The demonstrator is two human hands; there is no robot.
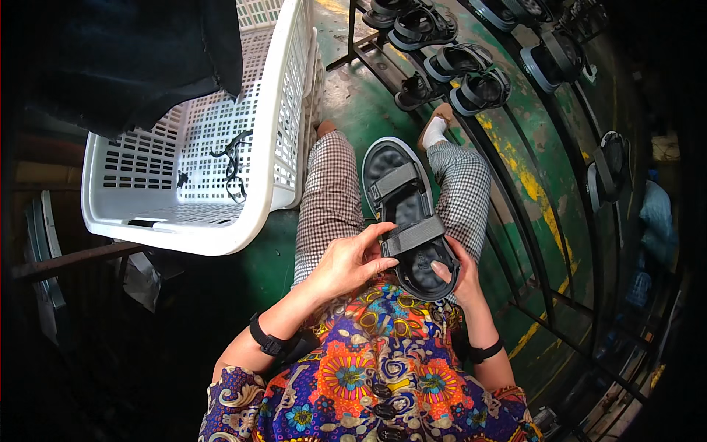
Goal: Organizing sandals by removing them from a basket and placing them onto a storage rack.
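Observation:
Over my lap I hold a black sandal (401,210) with grey straps and a pale edge to its sole, the toe end pointing away from me. My left hand (355,259) pinches the left end of the strap nearer to me between thumb and fingers. Around the heel end on the right, my right hand (458,274) is closed, with its thumb over the inside of the heel and the other fingers mostly hidden behind the sandal. The far strap (395,182) lies across the front of the footbed.
At left stands a white plastic basket (254,210) with a few black strap pieces (236,166) inside and dark sheet material (140,59) above it. Black metal racks (515,199) on the right carry several similar sandals (479,90). The floor (534,132) is green with yellow marks.

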